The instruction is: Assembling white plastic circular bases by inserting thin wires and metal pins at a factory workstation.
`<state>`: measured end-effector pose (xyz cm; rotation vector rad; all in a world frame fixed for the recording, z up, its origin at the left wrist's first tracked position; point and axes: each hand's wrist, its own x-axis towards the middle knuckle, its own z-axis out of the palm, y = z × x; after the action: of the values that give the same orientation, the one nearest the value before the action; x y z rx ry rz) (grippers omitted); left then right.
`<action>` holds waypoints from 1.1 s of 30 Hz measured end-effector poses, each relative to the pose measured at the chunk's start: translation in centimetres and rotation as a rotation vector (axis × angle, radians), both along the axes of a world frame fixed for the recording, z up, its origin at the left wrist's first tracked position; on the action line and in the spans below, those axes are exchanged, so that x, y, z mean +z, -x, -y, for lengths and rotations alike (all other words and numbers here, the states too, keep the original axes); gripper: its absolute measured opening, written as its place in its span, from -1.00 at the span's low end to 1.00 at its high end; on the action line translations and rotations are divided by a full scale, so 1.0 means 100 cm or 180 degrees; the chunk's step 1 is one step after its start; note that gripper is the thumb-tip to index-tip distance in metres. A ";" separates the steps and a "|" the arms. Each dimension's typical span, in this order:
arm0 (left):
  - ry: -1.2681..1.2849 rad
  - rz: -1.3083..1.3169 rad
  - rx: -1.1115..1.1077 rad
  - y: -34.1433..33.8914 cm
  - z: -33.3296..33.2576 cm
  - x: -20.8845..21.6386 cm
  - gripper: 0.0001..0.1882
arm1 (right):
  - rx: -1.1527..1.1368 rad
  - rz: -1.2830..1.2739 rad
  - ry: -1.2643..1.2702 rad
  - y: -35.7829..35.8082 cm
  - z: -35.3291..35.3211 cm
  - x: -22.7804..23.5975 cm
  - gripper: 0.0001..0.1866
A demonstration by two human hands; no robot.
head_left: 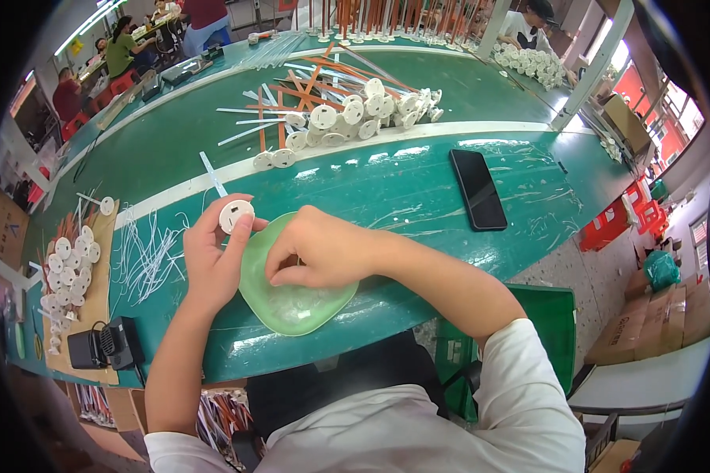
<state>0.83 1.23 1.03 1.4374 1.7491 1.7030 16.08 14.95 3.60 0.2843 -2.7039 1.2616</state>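
My left hand (211, 252) is closed around a round white disc (236, 217) with a small dark slot in its face. A pale strip (213, 174) sticks out beyond the fingers, apparently joined to the disc. To the right, my right hand (315, 248) reaches over a shallow green dish (296, 319), its fingertips pinched together just above small clear pieces (296, 302) lying in it. Whatever the pinch may hold is too small or hidden to make out.
Beyond a white ledge lies a heap of white discs (323, 118) with brown and white strips. A black phone (479, 191) rests to the right. At left are thin white ties (146, 256), another disc pile (71, 268) and a black device (121, 344). Other people sit farther off.
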 end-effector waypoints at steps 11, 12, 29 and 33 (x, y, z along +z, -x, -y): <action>-0.0245 0.0073 0.0019 0.001 0.006 0.001 -0.74 | -0.0893 -0.0674 0.1283 0.007 0.004 0.000 -0.92; -0.0354 0.0216 -0.0031 0.001 0.005 0.001 -0.72 | -0.0886 -0.0677 0.1285 0.008 0.003 0.001 -0.92; -0.0456 0.0558 -0.0058 -0.001 0.007 0.004 -0.63 | -0.1291 -0.0119 0.1987 0.010 0.005 0.004 -0.86; -0.0493 0.0601 -0.0016 -0.002 0.008 0.006 -0.63 | -0.1343 -0.0309 0.2176 0.011 0.006 -0.001 -0.84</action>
<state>1.04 0.44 1.64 1.2911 1.5429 1.9392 14.99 14.32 3.54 -0.2806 -1.9393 1.8354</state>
